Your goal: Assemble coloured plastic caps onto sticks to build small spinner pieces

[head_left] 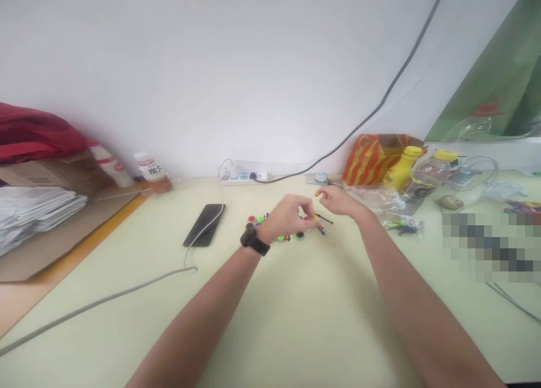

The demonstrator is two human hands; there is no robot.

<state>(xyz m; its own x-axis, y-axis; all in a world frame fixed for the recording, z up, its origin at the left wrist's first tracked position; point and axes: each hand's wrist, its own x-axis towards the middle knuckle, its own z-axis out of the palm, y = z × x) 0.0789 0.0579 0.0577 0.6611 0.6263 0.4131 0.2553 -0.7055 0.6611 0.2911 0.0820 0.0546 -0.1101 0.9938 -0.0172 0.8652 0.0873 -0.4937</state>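
My left hand [291, 216], with a black watch [254, 240] on its wrist, is closed in a pinch on a small colourful toy piece [315, 219] just above a heap of small coloured plastic parts [291, 236] on the pale table. My right hand [336, 199] hovers a little to the right and further back. Its fingers pinch a tiny yellow piece [317, 193]. A thin dark rod [326, 219] lies between the two hands.
A black phone [204, 224] lies left of the parts, with a white cable running to a power strip [243, 177] by the wall. Bottles [151, 172] stand at the back left. Bags and yellow bottles [403, 168] crowd the back right. A grey cable [97, 303] crosses the table's left.
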